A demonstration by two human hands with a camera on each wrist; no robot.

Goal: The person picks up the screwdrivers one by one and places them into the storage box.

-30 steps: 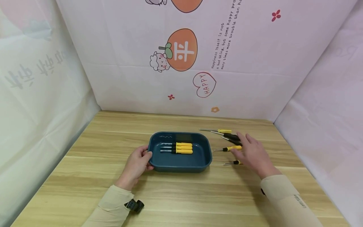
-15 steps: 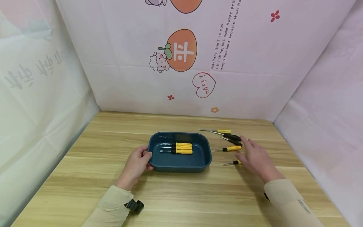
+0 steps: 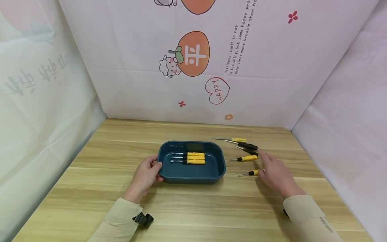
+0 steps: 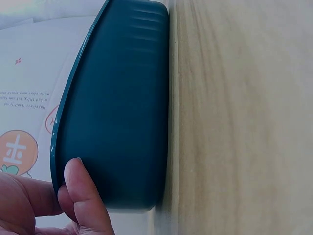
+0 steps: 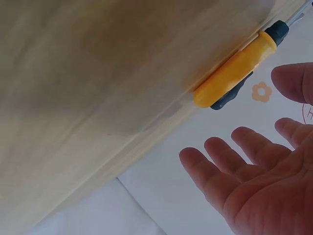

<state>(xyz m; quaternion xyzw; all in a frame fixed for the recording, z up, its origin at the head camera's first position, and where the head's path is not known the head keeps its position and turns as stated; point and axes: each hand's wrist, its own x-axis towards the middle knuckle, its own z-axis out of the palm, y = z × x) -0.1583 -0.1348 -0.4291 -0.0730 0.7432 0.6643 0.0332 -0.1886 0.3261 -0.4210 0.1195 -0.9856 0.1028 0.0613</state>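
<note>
At the left end of a dark blue tray [image 3: 190, 180], my left hand [image 3: 145, 173] grips the rim; fingers [image 4: 83, 196] press the outer wall in the left wrist view. Three screwdrivers [image 3: 196, 161] with yellow handles and black collars lie side by side inside. To the right of the tray, my right hand [image 3: 276, 174] is held over the table, fingers spread and nothing in them. Its thumb side overlaps the handle end of a short yellow-and-black screwdriver [image 3: 252, 173]. The right wrist view shows a yellow handle [image 5: 237, 71] on the table beyond the fingertips.
Beyond the right hand's fingertips lie another yellow-and-black screwdriver [image 3: 248, 158], two black-handled screwdrivers [image 3: 248, 146] and a long all-yellow-handled screwdriver [image 3: 239, 140]. The wooden table [image 3: 193, 211] ends at a printed white cloth [image 3: 136, 87] behind, with cloth on both sides.
My right hand has drawn back rightward and toward me, uncovering the black handles and more of the short yellow-and-black screwdriver. My left hand and the tray stay put.
</note>
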